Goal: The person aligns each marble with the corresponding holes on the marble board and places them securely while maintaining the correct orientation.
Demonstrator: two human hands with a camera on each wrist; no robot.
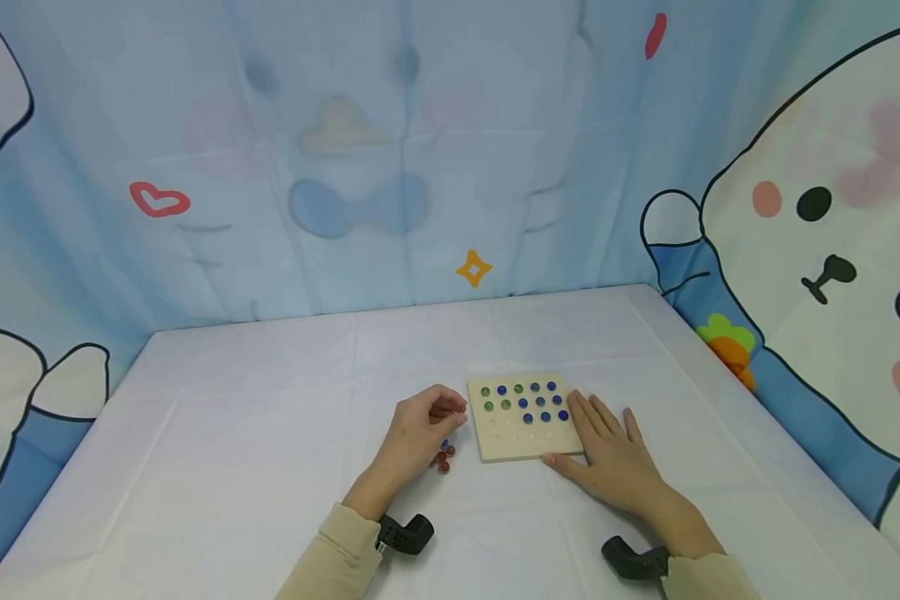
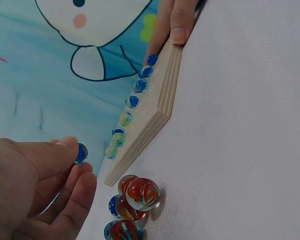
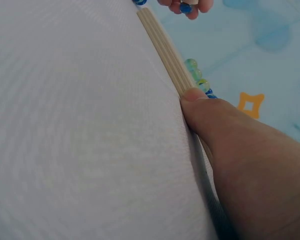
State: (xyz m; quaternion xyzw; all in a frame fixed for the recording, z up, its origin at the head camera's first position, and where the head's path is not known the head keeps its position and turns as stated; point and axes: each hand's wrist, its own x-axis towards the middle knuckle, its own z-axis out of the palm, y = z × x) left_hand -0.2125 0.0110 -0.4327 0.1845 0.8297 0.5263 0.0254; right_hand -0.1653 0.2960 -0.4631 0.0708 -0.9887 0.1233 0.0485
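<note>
My left hand (image 1: 418,429) is raised just left of a pale wooden board (image 1: 528,446). It pinches a blue glass marble (image 2: 82,153) between thumb and fingertips. Green marbles (image 1: 489,407) and blue marbles (image 1: 546,417) sit in rows of shallow hollows on the board, with bare hollows along its near side. My right hand (image 1: 618,462) lies at the board's right end, fingers extended along that side, thumb against the near edge. Beneath the left hand, several red-swirled marbles (image 2: 143,194) are bunched on the table with a few blue ones.
A white cloth covers the table (image 1: 255,467). Behind it hangs a light blue curtain (image 1: 450,100) with cartoon prints. Black wrist-worn cameras (image 1: 411,534) sit at both cuffs, close above the cloth.
</note>
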